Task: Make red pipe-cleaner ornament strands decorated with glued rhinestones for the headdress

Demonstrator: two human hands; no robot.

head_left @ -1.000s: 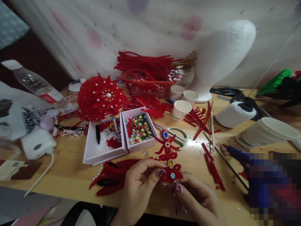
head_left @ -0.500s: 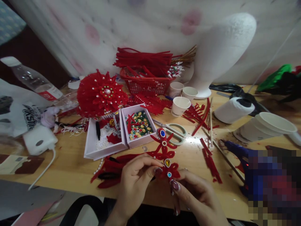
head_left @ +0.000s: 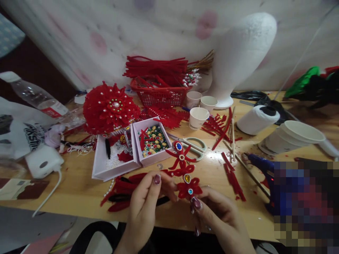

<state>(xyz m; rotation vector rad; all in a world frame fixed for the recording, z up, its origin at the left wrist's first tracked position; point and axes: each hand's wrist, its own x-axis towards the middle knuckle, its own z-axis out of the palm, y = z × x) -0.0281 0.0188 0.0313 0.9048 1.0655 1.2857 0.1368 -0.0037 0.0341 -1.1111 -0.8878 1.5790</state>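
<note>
A red fuzzy ornament (head_left: 188, 186) with blue, yellow and light-blue gems stands upright above the table's front edge. My right hand (head_left: 219, 215) pinches its lower end between thumb and fingers. At the ornament's left side is my left hand (head_left: 149, 201), its thumb raised and apart from the curled fingers; the fingertips are near the red petals, and whether they touch cannot be made out. Behind the left hand lie red fuzzy pieces with black bands (head_left: 120, 194). Scissors (head_left: 194, 146) with pale green handles lie behind the ornament.
Two white boxes (head_left: 99, 165) hold beads and gems. Farther back are a large red flower (head_left: 111, 107), a red basket (head_left: 161, 97), paper cups (head_left: 198, 118) and a white foam form (head_left: 242, 53). On the right are a thread spool (head_left: 258, 120) and a blue glue gun (head_left: 261, 165).
My left thumb has lifted away from the ornament and the left hand has opened somewhat. My right hand keeps its pinch. The whole view has shifted slightly.
</note>
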